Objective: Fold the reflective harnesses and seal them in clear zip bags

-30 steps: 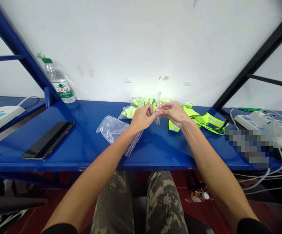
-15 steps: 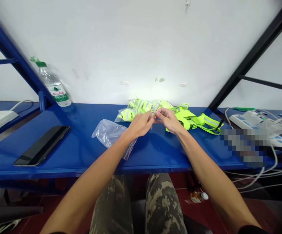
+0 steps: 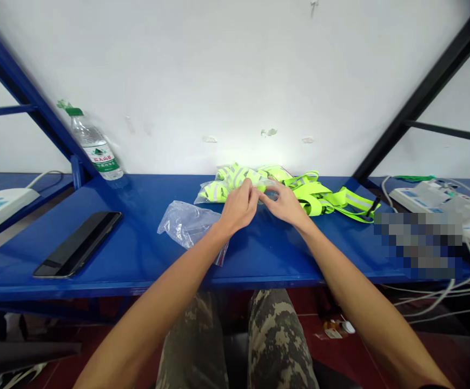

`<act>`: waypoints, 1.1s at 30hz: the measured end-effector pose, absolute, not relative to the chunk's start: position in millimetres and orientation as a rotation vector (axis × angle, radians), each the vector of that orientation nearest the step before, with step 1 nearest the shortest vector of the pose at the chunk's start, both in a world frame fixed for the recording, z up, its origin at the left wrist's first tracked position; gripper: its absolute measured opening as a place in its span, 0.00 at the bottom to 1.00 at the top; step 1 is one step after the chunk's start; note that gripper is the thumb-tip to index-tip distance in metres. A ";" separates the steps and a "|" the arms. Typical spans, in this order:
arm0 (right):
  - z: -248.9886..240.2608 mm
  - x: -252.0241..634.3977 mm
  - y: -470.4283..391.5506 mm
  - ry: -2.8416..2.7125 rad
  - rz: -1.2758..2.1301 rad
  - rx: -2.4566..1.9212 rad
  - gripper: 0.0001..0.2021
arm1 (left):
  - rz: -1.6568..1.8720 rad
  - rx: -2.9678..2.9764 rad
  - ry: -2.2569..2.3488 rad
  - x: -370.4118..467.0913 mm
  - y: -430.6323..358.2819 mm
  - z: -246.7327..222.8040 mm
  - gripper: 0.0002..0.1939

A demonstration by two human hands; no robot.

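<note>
My left hand (image 3: pixel 239 206) and my right hand (image 3: pixel 280 202) meet over the middle of the blue table, both with fingers pinched. Between them they grip the edge of a clear plastic bag (image 3: pixel 211 193) that holds folded neon-yellow reflective straps. Just right of and behind my right hand lie loose neon-yellow straps (image 3: pixel 319 200) with grey reflective stripes and a black clip. Another clear zip bag (image 3: pixel 188 221), looking flat, lies on the table, partly under my left forearm. My fingers hide the exact part of the bag edge that is pinched.
A black phone (image 3: pixel 78 244) lies at the left of the blue table (image 3: pixel 145 259). Behind it a plastic water bottle (image 3: pixel 100 154) leans by the blue frame. White power strips (image 3: pixel 5 208) and tangled cables are on both sides. A white wall stands close behind.
My fingers have shifted slightly along the bag's edge, the right hand's fingers now curled more over it. The whole view has moved a little, so things appear slightly further right.
</note>
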State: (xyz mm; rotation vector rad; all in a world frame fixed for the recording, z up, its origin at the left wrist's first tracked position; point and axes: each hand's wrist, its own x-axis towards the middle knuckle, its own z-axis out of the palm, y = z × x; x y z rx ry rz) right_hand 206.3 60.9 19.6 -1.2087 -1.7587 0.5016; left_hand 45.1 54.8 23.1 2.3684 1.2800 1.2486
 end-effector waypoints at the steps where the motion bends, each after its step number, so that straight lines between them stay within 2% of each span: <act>1: 16.6 206.4 65.1 -1.713 0.587 -1.211 0.15 | 1.187 2.417 1.249 46.1 53.2 23.3 0.11; 3: 11.0 207.9 73.6 -1.601 0.724 -1.191 0.18 | 1.083 2.499 1.187 46.8 50.4 24.6 0.11; 5: 8.2 209.4 78.2 -1.502 0.826 -1.174 0.19 | 1.150 2.501 1.213 45.1 50.0 26.7 0.10; 7: 9.8 210.1 76.6 -1.431 0.856 -1.146 0.20 | 1.436 2.352 1.388 40.5 53.5 29.7 0.08; 10: 18.8 211.2 64.5 -1.335 0.900 -1.015 0.20 | 1.781 1.928 1.693 29.2 64.6 36.9 0.16; 14: 31.8 219.1 46.2 -1.295 0.919 -0.893 0.19 | 1.694 1.791 1.633 9.1 73.6 52.6 0.20; 18: 36.2 231.7 38.6 -1.103 0.927 -0.943 0.20 | 1.772 1.806 1.516 -17.0 62.2 63.9 0.21; 21: 33.2 235.8 40.0 -0.973 0.947 -0.984 0.21 | 1.821 1.760 1.575 -42.8 51.3 61.0 0.21; 26: 24.3 247.5 53.5 -0.811 0.830 -0.951 0.17 | 1.852 1.597 1.646 -101.7 48.0 42.8 0.20; 28: 24.0 259.3 58.1 -0.779 0.731 -0.882 0.16 | 1.800 1.603 1.739 -122.9 45.3 38.5 0.21; 30: 25.8 271.4 58.5 -0.803 0.685 -0.832 0.14 | 1.535 1.719 1.901 -133.8 38.2 38.9 0.21; 33: 28.8 279.8 52.7 -0.992 0.737 -0.829 0.12 | 1.198 2.036 2.149 -123.4 20.9 46.6 0.30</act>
